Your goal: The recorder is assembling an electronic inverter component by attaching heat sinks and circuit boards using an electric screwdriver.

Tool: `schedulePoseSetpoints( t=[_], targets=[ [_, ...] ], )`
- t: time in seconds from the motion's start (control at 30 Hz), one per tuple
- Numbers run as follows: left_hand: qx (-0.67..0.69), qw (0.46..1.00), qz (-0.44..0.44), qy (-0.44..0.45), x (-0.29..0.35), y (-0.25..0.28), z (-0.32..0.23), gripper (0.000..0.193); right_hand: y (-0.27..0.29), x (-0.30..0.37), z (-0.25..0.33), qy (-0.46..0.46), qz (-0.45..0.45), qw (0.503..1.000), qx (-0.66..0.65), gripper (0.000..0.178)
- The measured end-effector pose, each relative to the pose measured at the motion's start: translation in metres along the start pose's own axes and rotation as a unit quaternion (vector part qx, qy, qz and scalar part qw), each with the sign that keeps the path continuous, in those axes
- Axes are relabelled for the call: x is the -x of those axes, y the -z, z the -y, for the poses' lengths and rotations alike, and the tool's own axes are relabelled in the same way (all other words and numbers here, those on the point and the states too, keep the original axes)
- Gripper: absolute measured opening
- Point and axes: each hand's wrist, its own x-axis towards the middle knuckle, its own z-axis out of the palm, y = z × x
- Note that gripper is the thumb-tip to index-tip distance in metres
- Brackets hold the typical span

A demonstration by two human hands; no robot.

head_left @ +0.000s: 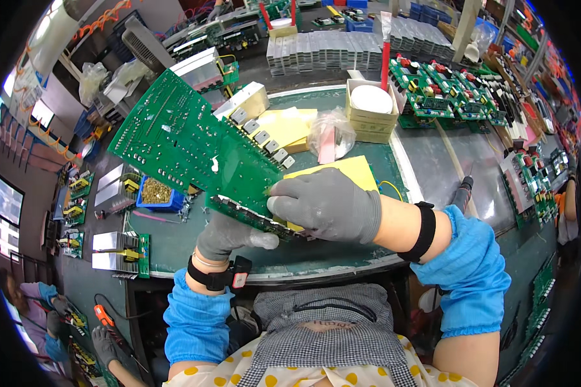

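A large green circuit board (187, 145) is held up at a tilt over the bench, its soldered side showing. Several metal-tabbed components (261, 137) stick out along its far right edge. My left hand (229, 235), in a grey glove, grips the board's near edge from below, thumb pointing right. At the near right corner my right hand (332, 203), also gloved, is closed with curled fingers against the board; whatever lies under its fingertips is hidden. Beneath that hand lies a yellow pad (352, 173).
A blue bin of small brass-coloured parts (156, 195) and boards with heat sinks (117, 250) stand to the left. Behind are a box holding a white pot (371, 100), a red-handled brush (385, 58) and stacked metal plates (323, 53). A screwdriver (462, 192) lies right; co-workers sit nearby.
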Motion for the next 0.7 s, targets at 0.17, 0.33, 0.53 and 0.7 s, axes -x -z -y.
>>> schedulePoseSetpoints(
  t=[0.17, 0.33, 0.53, 0.7],
  targets=[
    [-0.079, 0.997, 0.009, -0.003, -0.003, 0.007, 0.005, 0.083, -0.005, 0.001, -0.001, -0.023, -0.067, 0.995, -0.065, 0.027],
    [-0.061, 0.997, -0.009, 0.034, -0.001, 0.001, -0.002, 0.084, 0.03, 0.011, -0.008, -0.169, -0.14, 0.95, -0.222, 0.005],
    [-0.017, 0.998, -0.002, 0.052, -0.002, -0.006, -0.013, 0.086, 0.063, 0.034, -0.011, -0.278, -0.014, 0.952, -0.126, 0.011],
    [-0.002, 0.999, -0.033, 0.031, -0.003, -0.009, -0.012, 0.087, 0.055, 0.055, -0.01, -0.27, 0.08, 0.958, -0.058, 0.011]
  ],
)
